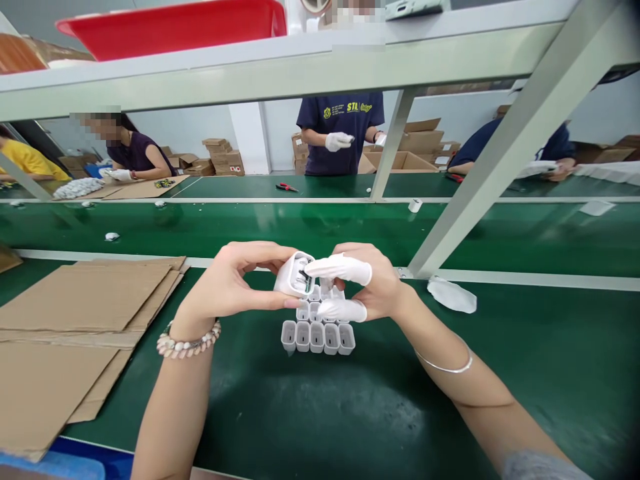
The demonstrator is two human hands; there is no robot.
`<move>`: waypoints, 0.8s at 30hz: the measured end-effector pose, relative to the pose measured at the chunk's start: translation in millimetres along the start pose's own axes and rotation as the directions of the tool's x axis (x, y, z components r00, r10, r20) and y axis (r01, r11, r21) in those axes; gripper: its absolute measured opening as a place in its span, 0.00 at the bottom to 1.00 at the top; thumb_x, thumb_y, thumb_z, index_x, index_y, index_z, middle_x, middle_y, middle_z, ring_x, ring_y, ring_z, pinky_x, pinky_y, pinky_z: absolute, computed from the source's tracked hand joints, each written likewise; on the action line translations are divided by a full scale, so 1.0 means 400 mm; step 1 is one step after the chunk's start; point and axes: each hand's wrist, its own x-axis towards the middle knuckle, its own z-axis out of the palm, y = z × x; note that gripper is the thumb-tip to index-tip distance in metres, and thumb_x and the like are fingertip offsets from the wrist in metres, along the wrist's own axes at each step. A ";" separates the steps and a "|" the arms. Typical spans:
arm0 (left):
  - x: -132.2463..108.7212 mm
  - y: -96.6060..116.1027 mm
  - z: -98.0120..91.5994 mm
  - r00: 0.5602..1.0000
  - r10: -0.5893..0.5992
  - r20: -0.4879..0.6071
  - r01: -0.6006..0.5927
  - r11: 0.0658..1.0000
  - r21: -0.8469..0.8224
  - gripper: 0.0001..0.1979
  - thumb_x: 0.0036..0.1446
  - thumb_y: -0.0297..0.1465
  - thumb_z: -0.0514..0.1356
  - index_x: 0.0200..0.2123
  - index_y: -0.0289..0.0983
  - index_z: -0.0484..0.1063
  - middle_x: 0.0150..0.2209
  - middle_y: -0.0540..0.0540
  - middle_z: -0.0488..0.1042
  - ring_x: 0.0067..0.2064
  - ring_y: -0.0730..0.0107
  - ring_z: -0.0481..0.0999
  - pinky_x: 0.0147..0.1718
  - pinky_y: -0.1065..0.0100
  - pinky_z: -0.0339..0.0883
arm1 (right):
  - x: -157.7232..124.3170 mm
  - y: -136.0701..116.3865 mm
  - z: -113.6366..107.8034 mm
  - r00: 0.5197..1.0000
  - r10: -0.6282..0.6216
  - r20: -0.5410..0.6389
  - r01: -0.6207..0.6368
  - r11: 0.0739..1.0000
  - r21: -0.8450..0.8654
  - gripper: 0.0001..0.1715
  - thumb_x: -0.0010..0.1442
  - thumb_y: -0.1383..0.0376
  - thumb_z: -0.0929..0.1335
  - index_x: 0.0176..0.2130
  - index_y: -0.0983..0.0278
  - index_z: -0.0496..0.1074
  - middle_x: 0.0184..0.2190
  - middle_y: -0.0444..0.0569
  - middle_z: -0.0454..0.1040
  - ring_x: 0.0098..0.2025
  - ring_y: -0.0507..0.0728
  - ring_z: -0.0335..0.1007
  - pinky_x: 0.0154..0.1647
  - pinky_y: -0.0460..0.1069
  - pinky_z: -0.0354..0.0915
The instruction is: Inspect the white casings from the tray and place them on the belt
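My left hand (pixel 240 280) grips a small white plastic case (pixel 290 279) between thumb and fingers. Its open end faces right and shows dark and metallic-looking parts inside. White finger covers are on several fingers of my right hand (pixel 367 283). The right index fingertip touches the case's open end, while the thumb is spread apart below it. Whether another small white piece sits behind those fingers is hard to make out. Under both hands, rows of small white open-topped cases (pixel 317 338) stand on the green table (pixel 310 407); my right fingers hide some of them.
Flat cardboard sheets (pixel 75 300) lie on the left. A white pad-like piece (pixel 453 295) is near the slanted metal post (pixel 480 193) on the right. Beyond runs a green belt (pixel 240 223) with small white items. Co-workers sit and stand across it; red-handled pliers (pixel 287 187) lie there.
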 end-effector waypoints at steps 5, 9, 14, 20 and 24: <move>0.000 0.021 0.001 0.999 -0.021 0.037 0.016 0.992 0.127 0.21 0.47 0.35 0.71 0.46 0.38 0.77 0.38 0.46 0.79 0.37 0.69 0.76 0.37 0.69 0.74 | -0.006 0.007 0.002 0.989 -0.087 0.122 0.121 0.944 -0.307 0.23 0.66 0.48 0.60 0.36 0.62 0.71 0.18 0.41 0.60 0.20 0.51 0.52 0.23 0.48 0.51; 0.003 0.027 0.001 0.995 -0.049 0.086 0.029 0.976 0.215 0.19 0.48 0.37 0.70 0.44 0.36 0.77 0.35 0.47 0.79 0.34 0.70 0.75 0.33 0.70 0.71 | -0.006 0.005 0.005 0.952 -0.074 0.296 0.201 0.883 -0.424 0.27 0.66 0.48 0.60 0.26 0.62 0.67 0.19 0.43 0.58 0.21 0.51 0.48 0.25 0.49 0.51; 0.000 0.012 -0.005 0.996 -0.038 0.078 0.027 0.990 0.138 0.21 0.48 0.35 0.70 0.46 0.37 0.77 0.39 0.46 0.80 0.39 0.66 0.77 0.38 0.68 0.74 | 0.000 0.010 -0.012 0.964 0.039 0.263 -0.020 0.997 -0.075 0.24 0.65 0.46 0.61 0.37 0.63 0.70 0.25 0.43 0.67 0.23 0.50 0.59 0.27 0.48 0.58; 0.001 -0.020 -0.005 1.000 -0.002 -0.025 -0.001 0.992 -0.124 0.25 0.45 0.27 0.72 0.48 0.38 0.75 0.46 0.44 0.79 0.45 0.63 0.78 0.47 0.64 0.75 | 0.004 0.003 -0.026 0.984 0.178 0.004 -0.175 0.963 0.206 0.21 0.59 0.55 0.71 0.50 0.61 0.68 0.36 0.45 0.74 0.29 0.50 0.68 0.32 0.49 0.68; 0.012 -0.039 0.011 0.998 -0.054 -0.032 0.044 0.965 -0.259 0.27 0.45 0.24 0.72 0.49 0.38 0.69 0.47 0.43 0.78 0.45 0.62 0.80 0.42 0.66 0.77 | 0.009 -0.011 0.000 0.980 0.198 -0.036 -0.193 0.974 0.117 0.29 0.56 0.57 0.73 0.54 0.59 0.67 0.45 0.50 0.72 0.42 0.57 0.70 0.37 0.51 0.71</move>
